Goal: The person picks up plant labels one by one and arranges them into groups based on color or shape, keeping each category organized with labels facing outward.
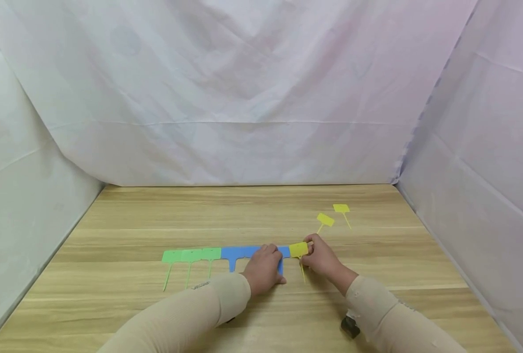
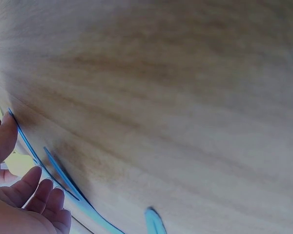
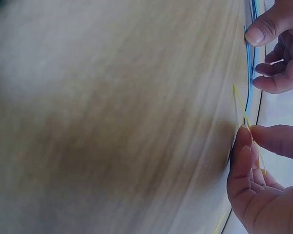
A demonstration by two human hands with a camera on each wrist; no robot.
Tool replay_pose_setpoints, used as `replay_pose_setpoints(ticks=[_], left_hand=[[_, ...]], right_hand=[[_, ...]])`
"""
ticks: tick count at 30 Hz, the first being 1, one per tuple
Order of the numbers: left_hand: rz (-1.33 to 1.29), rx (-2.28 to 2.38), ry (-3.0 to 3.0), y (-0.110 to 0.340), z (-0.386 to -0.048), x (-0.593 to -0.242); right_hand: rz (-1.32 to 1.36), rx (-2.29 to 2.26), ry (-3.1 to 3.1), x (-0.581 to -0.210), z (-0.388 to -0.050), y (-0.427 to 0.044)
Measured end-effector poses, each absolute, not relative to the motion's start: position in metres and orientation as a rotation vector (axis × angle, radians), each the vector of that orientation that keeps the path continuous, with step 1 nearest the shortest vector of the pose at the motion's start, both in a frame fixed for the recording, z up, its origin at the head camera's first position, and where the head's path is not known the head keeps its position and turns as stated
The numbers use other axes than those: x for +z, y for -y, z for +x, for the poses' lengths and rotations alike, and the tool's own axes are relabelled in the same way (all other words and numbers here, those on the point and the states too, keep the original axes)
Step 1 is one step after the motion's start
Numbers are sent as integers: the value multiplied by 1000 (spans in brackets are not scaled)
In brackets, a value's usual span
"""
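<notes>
A row of flat T-shaped plant labels lies on the table: green labels [image 1: 192, 255] at the left, blue labels [image 1: 239, 252] in the middle. My left hand [image 1: 263, 269] holds the right-hand blue label [image 1: 280, 267], thumb near its stem tip and fingers by its upper edge. The left wrist view shows that blue label [image 2: 27, 139] between thumb and fingers. At the row's right end, my right hand [image 1: 322, 258] pinches a yellow label [image 1: 299, 249], its thin stem pointing toward me. In the right wrist view, thumb and fingertips meet on the yellow label [image 3: 242, 108].
Two more yellow labels lie farther back, one [image 1: 325, 219] just beyond the right hand and another [image 1: 341, 208] behind it. A small black object [image 1: 350, 327] shows beside the right sleeve. White cloth [image 1: 252, 147] encloses the wooden table [image 1: 124, 215] at back and sides.
</notes>
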State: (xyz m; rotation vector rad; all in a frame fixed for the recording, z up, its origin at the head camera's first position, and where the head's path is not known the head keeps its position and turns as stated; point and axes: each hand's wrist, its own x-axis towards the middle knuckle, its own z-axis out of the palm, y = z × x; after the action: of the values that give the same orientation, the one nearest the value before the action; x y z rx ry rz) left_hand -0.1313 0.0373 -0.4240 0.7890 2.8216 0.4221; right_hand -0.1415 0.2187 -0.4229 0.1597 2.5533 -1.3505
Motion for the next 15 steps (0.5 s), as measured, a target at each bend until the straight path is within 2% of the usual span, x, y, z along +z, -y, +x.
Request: replay_pose_setpoints(ticks=[15], left_hand=[[791, 430, -2838, -37, -132, -427]], right_hand=[[114, -1170, -2687, -425, -142, -220]])
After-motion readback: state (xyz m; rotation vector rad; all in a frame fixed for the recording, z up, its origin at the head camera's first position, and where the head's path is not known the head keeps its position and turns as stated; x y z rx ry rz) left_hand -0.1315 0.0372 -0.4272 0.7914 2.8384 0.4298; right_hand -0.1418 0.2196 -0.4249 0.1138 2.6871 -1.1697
